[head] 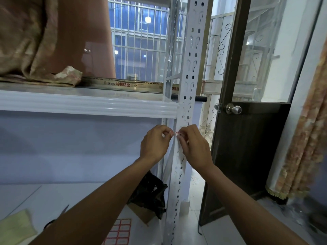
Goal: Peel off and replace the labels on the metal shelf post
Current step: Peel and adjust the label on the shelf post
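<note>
A barred window (139, 41) fills 12 o'clock, deep blue, with a round light (148, 19) glowing in it. At 3 o'clock stands a dark door (247, 147) with a glass upper pane and a steel knob (233, 109). A patterned curtain (304, 147) hangs at 4 o'clock. Brownish cloth (26, 41) lies on the white shelf (88, 105) at 10 o'clock. Pale floor tiles (221, 230) show at 5 o'clock.

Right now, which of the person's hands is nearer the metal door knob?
Right. Both hands pinch a label at the shelf post; the right hand is below and left of the door knob, the left hand farther left.
</note>
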